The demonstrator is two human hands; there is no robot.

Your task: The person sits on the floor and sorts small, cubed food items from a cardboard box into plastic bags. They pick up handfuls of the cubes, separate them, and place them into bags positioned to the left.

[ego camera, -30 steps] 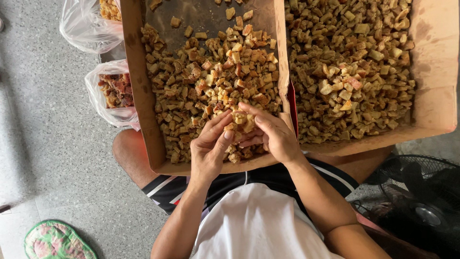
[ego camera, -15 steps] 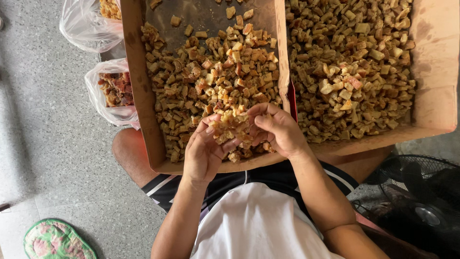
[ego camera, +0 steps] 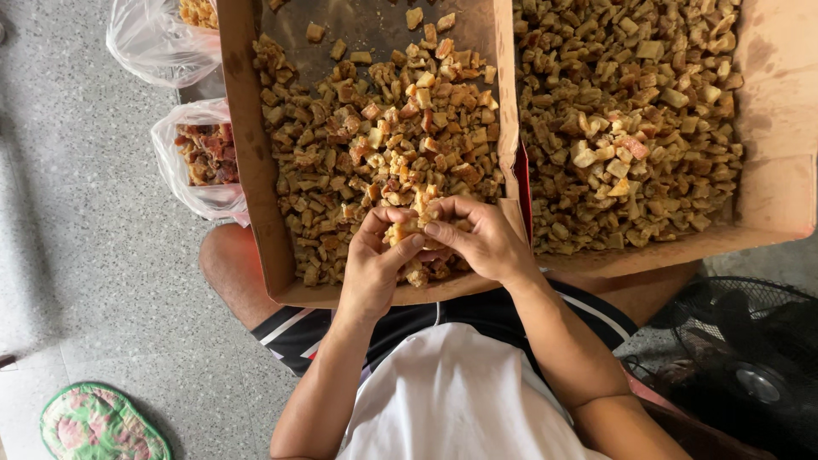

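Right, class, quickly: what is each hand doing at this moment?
Left hand: closed on a small clump of brown pieces.
Right hand: fingers pinching the same clump from the other side.

I see tan and golden-brown chunks (ego camera: 375, 145) filling the brown cardboard tray (ego camera: 247, 170) — reddish pieces in the clear bag (ego camera: 200, 158) left of it, a green-and-pink floral slipper (ego camera: 98, 423) below-left, speckled grey floor (ego camera: 85, 281) around.

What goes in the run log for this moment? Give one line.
left hand: cupping brown chunks | right hand: pinching same chunks | over left cardboard box | right cardboard box: full | plastic bags beside
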